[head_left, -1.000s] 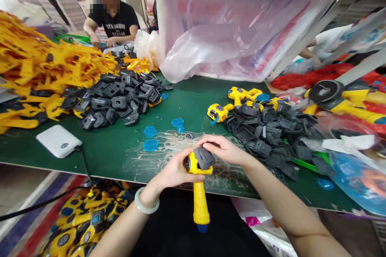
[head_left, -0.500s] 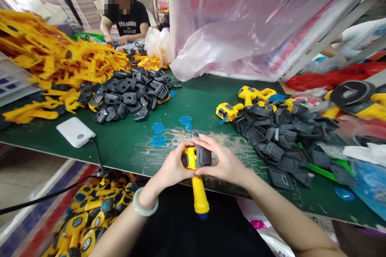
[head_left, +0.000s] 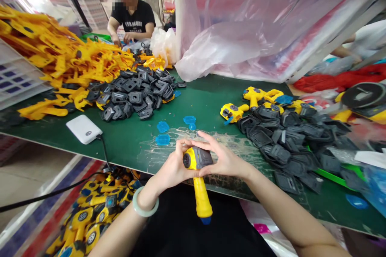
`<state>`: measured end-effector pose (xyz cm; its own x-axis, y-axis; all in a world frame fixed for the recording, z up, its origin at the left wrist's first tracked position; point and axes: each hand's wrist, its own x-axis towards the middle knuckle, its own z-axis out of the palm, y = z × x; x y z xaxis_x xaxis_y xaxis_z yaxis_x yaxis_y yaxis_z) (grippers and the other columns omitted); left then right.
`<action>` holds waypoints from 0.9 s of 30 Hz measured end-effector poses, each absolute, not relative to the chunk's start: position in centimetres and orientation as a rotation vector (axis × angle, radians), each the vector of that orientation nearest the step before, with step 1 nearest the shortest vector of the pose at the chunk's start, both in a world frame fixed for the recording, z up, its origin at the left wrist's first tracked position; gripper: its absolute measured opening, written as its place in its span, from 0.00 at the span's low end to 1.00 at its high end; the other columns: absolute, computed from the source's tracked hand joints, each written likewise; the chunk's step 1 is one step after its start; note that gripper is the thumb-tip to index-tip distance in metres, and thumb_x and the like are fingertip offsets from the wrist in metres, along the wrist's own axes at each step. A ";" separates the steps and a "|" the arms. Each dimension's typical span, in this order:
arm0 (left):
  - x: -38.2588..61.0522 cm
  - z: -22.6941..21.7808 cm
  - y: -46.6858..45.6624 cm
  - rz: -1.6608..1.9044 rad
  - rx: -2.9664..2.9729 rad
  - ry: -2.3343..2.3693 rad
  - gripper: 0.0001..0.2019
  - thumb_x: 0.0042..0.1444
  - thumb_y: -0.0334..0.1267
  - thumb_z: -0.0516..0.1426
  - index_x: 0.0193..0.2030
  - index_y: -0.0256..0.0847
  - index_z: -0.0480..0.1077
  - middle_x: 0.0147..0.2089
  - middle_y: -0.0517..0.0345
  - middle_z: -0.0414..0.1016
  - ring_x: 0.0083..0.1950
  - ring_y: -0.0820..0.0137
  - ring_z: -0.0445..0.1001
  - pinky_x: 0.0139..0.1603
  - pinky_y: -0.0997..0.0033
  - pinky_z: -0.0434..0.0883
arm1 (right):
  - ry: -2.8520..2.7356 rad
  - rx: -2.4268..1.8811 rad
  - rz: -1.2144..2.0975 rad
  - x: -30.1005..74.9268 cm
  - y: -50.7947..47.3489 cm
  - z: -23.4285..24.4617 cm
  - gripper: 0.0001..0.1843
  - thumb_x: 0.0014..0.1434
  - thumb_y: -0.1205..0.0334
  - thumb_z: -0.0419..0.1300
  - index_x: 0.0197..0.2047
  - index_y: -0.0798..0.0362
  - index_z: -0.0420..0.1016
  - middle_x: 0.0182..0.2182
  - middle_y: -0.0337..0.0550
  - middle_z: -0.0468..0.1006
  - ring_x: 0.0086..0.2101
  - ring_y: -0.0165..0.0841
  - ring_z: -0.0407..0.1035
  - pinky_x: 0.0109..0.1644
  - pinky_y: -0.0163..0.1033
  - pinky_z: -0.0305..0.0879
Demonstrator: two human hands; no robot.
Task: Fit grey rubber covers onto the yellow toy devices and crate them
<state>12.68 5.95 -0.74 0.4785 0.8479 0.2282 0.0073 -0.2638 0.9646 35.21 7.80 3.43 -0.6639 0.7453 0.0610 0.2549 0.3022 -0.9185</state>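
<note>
Just above the table's front edge, my left hand [head_left: 174,168] is closed round the yellow body of a plastic toy with a handle [head_left: 202,196]. The handle points down toward me and ends in a blue tip. On the toy's right side sits a dark grey cover [head_left: 204,158], lying close against the yellow body. My right hand [head_left: 227,158] grips this cover, its thumb below and its fingers above. A round dark disc shows on the toy's left face. My fingers hide part of the toy's upper side.
Blue pieces [head_left: 163,139] lie beyond my hands. Dark grey covers [head_left: 280,144] and yellow toys [head_left: 233,112] are heaped right. Dark frames [head_left: 135,96], yellow shells [head_left: 90,62] and a white power bank [head_left: 84,129] are left. A co-worker [head_left: 132,18] sits behind. Finished-looking toys [head_left: 90,217] fill the space below.
The dark grey cover, which stood apart from the yellow body with a visible gap, now lies against it. Both hands keep their grip, and the view has shifted slightly left.
</note>
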 end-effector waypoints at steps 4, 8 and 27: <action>12.2 -1.5 6.3 1.099 1.819 0.644 0.31 0.56 0.44 0.70 0.62 0.51 0.61 0.61 0.51 0.69 0.60 0.59 0.70 0.60 0.61 0.68 | -1.786 -0.746 1.594 34.7 8.3 2.7 0.63 0.54 0.36 0.77 0.77 0.47 0.44 0.69 0.54 0.54 0.69 0.46 0.47 0.74 0.52 0.45; 11.6 -2.0 6.4 1.259 1.817 0.497 0.30 0.57 0.43 0.70 0.63 0.53 0.63 0.68 0.49 0.63 0.70 0.54 0.60 0.70 0.51 0.59 | -1.521 -0.742 2.004 33.4 9.5 1.4 0.54 0.50 0.36 0.79 0.68 0.55 0.62 0.62 0.58 0.65 0.60 0.49 0.63 0.63 0.49 0.65; 2.2 -2.6 6.7 1.928 0.044 0.886 0.17 0.64 0.52 0.59 0.46 0.38 0.75 0.46 0.52 0.77 0.49 0.63 0.76 0.50 0.67 0.75 | -2.424 -0.838 0.948 12.7 21.5 0.6 0.29 0.61 0.67 0.75 0.61 0.61 0.70 0.55 0.55 0.72 0.56 0.46 0.66 0.65 0.52 0.61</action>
<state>2.23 6.67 -2.57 -0.5233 0.7871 -0.3266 -0.7604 -0.2583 0.5958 12.70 21.47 0.63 -0.7380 0.6585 0.1475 0.3836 0.5892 -0.7111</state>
